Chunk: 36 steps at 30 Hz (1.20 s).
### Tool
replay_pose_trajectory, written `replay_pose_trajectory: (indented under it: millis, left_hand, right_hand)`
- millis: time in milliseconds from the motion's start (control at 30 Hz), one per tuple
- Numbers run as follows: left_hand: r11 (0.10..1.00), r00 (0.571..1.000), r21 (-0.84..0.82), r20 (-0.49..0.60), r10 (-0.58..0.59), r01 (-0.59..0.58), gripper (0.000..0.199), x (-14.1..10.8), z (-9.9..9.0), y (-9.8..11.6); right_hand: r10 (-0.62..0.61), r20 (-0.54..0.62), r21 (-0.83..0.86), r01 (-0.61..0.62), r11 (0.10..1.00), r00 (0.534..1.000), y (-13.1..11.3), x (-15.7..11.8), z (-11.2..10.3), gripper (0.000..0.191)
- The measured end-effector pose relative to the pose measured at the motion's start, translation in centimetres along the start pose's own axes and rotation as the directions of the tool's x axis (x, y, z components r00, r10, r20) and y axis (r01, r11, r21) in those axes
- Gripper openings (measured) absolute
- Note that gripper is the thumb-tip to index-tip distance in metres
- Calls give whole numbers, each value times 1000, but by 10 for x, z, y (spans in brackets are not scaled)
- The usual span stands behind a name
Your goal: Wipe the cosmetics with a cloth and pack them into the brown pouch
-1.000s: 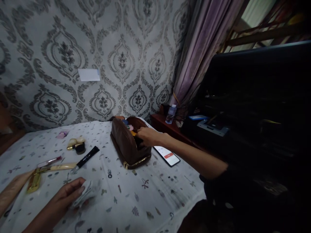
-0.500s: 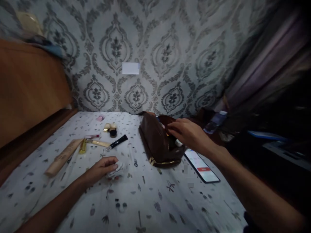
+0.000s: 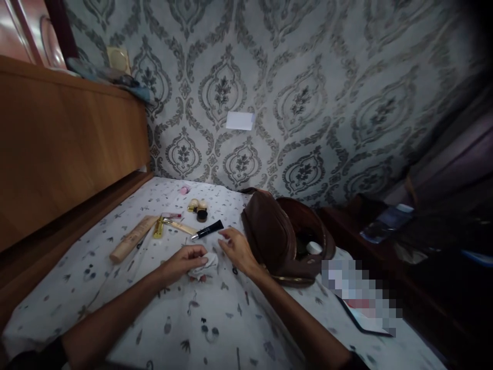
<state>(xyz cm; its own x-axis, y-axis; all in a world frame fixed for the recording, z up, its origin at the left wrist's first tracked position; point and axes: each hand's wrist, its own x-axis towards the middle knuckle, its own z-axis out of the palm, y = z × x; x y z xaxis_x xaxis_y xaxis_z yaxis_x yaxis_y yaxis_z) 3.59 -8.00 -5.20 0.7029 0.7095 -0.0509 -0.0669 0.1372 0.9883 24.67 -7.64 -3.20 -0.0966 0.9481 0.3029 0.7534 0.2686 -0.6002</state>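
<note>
My left hand [image 3: 181, 264] is closed around a crumpled white tissue or cloth [image 3: 208, 265], just above the patterned sheet [image 3: 169, 329]. My right hand [image 3: 239, 251] is beside it with fingers apart and nothing visible in them. Its fingertips are close to a black tube with a silver end [image 3: 208, 229], apart from it. Just right of that hand stands a brown bag [image 3: 265, 228], unzipped, with a white lid [image 3: 314, 248] showing inside. Left of the tube lie a brush [image 3: 181, 225], a gold tube [image 3: 158, 227] and a long beige tube [image 3: 133, 240].
A small black jar [image 3: 202, 216] and a pink item [image 3: 185, 190] lie farther back. A phone [image 3: 364, 321], partly blurred out, rests right of the bag. A clear bottle [image 3: 387, 224] is beyond it. Wooden furniture [image 3: 73, 149] borders the left, a papered wall [image 3: 262, 61] the back.
My right hand has come out of the bag and moved left, near the black tube. My left hand still holds the white tissue or cloth. The view has turned left.
</note>
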Motion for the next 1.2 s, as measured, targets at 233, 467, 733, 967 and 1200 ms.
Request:
replay_pose_trajectory:
  millis: [233,467,733,967,1200]
  left_hand:
    - [1000,1000,6,16,-12,12,48,2,-1,2]
    - [1000,999,25,41,8,-9,50,0,0,4]
    - [991,998,126,43,43,-48,51,0,-1,-4]
    - [982,998,184,60,25,-35,53,1,-2,-6]
    - [978,995,194,77,60,-74,47,0,-1,-1]
  right_hand:
    - [57,-24,132,-53,990,998,16,42,47,56]
    - [51,-18,395,-40,918,999,16,35,78,32]
    - [169,-26,666,-109,738,985,19,29,72,27]
    - [265,82,962,-146,232,961,33,26,43,31]
    - [361,134,991,-126,-47,923,39,24,39,26]
